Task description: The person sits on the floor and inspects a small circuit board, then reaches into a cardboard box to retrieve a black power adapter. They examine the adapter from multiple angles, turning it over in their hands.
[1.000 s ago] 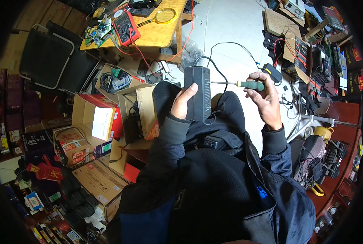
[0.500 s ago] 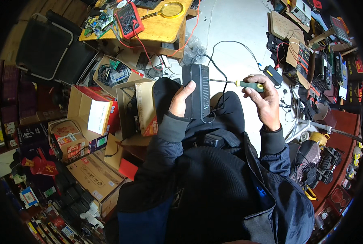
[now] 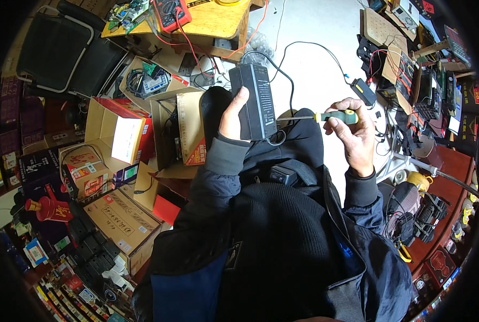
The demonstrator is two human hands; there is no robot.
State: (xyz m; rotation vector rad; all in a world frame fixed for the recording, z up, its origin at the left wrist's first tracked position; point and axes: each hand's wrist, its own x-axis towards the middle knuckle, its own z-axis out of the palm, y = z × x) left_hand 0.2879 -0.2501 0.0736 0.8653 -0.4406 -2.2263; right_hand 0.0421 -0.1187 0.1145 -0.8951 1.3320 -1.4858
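The left hand (image 3: 233, 115) is closed around a black power brick (image 3: 254, 100), thumb up along its near face and the other digits hidden behind it. The brick stands nearly upright above the person's lap, its label side turned toward the right hand. A black cord (image 3: 285, 75) leaves the brick's top, loops over the pale floor (image 3: 314, 32) and runs to a small black box (image 3: 362, 91) beyond the right hand; another loop of cord hangs just under the brick.

The right hand (image 3: 353, 131) is closed on a screwdriver (image 3: 320, 116), gripping its green and yellow handle. The thin shaft points left from the hand, toward the brick's lower right edge. Whether the tip touches the case cannot be told. The two hands are near each other, level, with the shaft between them.

Both forearms wear dark sleeves (image 3: 218, 161) and rise from a black jacket (image 3: 282, 241).

To the left of the left hand sit open cardboard boxes (image 3: 116, 134), one holding coiled wire and small parts. Beyond that hand is a wooden table (image 3: 212, 21) with a red multimeter (image 3: 171, 12) and red leads trailing off its edge. A black chair (image 3: 62, 48) stands farther left. To the right of the right hand, boards and wired gear (image 3: 411, 75) crowd the floor, and a yellow pot (image 3: 419, 180) sits just below the wrist.
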